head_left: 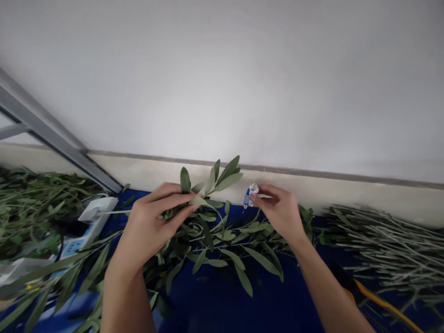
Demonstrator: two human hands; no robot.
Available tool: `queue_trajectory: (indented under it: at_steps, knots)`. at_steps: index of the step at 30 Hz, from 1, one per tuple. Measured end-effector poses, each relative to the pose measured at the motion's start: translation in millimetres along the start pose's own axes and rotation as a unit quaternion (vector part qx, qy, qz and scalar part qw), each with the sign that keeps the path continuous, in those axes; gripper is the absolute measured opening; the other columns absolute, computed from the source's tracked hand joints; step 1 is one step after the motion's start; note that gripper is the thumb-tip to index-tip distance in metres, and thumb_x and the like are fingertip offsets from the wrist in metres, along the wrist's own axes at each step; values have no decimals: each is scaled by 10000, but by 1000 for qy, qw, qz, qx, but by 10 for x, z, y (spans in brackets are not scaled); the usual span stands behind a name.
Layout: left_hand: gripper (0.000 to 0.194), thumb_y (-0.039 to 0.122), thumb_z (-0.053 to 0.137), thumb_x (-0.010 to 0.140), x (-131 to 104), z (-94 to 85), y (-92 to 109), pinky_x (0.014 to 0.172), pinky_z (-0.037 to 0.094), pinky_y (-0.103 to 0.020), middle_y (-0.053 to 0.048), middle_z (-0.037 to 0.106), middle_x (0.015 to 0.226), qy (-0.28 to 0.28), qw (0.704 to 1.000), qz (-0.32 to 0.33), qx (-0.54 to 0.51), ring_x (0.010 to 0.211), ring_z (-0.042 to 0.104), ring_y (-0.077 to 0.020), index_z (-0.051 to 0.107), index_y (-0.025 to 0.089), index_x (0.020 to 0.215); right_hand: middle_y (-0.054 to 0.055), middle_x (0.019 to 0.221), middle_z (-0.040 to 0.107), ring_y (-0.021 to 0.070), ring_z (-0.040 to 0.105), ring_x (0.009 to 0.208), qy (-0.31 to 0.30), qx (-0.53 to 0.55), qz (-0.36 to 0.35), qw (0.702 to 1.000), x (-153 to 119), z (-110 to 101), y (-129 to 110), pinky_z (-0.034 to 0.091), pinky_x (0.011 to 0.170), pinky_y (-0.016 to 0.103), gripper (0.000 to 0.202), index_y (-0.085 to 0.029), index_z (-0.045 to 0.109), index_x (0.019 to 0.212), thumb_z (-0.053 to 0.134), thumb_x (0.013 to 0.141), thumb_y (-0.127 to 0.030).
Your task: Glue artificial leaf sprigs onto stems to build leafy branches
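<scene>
In the head view, my left hand [156, 217] is closed on a leafy green sprig [225, 178], thumb and fingertips pinched at its stem. My right hand [280, 210] pinches a small blue and white tube [250, 195] between thumb and fingers, its thin tip pointing down, a little to the right of the sprig and apart from it. Below both hands a long leafy branch [225, 236] lies across the blue surface [222, 305].
A pile of leaves [31, 203] is at the left, beside a white and blue power strip [74, 245]. At the right lies a bundle of thin stems [391, 249], with a yellow-orange strip [385, 305] near it. A pale wall [222, 83] stands behind.
</scene>
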State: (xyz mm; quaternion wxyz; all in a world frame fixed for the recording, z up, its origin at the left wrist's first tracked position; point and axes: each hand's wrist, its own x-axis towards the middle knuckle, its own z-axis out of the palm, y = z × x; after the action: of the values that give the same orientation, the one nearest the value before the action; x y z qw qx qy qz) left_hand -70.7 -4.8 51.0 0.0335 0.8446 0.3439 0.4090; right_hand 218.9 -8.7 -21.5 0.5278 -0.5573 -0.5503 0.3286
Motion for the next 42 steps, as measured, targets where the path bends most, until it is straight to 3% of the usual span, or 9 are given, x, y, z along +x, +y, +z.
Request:
queue_trajectory:
  at_steps: [4,8,14,24,28,32,35,38,42]
  knots:
    - [218,396,684,976,-42,-38,14,686,633,-282,-73,760,1099,-68,992,-104,17,961,739,-234,810,236,1051,75,942,838,299,804,875,20,-72,22,997,39,294,75,660,764,375,180,-204,833,955,757,852,-331]
    - [244,408,673,982,-41,-55,18,813,621,-305,-71,757,1101,-77,991,-108,6,974,733,-226,810,217,1050,57,878,838,306,803,862,18,-116,16,993,31,446,214,628,813,384,107,-239,829,855,735,853,-291]
    - [249,430,679,975,-68,-117,1,577,559,-236,-66,757,1106,-78,988,-137,-9,976,728,-226,815,237,1051,43,811,820,285,792,815,6,-169,15,985,75,499,387,592,824,369,88,-247,781,788,725,855,-259]
    - [227,415,673,979,-45,-75,38,520,530,-222,-56,755,1112,-97,986,-135,-25,980,720,-220,812,250,1051,42,762,783,250,756,769,32,-245,35,968,66,558,385,547,763,332,134,-234,659,745,745,843,-265]
    - [230,411,661,987,-30,-58,58,650,592,-260,-53,753,1126,-101,986,-131,-22,990,722,-223,807,249,1060,41,651,721,261,706,673,27,-290,35,956,22,531,251,477,627,323,262,-240,590,651,782,812,-319]
    - [242,414,657,990,-28,-25,38,862,613,-338,-51,761,1115,-116,987,-113,-14,990,727,-229,809,242,1065,48,655,724,257,680,608,35,-317,33,947,-97,269,50,432,556,319,262,-245,631,672,750,833,-413]
    - [263,440,647,993,-32,22,-2,933,598,-379,-49,770,1124,-136,986,-98,-12,1044,720,-254,811,256,1083,40,881,804,236,749,755,76,-312,22,947,-197,-179,9,512,691,320,194,-254,700,860,630,928,-421]
    - [261,439,636,1000,-19,84,-4,910,599,-383,-46,771,1140,-161,983,-86,-11,1067,714,-266,808,274,1106,61,899,810,264,762,797,159,-397,16,904,-281,-699,149,524,754,354,181,-244,726,949,573,938,-338]
    - [253,413,617,1014,49,204,115,871,601,-365,-48,759,1144,-194,979,-64,-14,1034,715,-255,805,284,1125,94,948,815,319,733,950,56,-499,19,864,-406,-1147,402,519,863,418,242,-219,766,1001,542,922,-265]
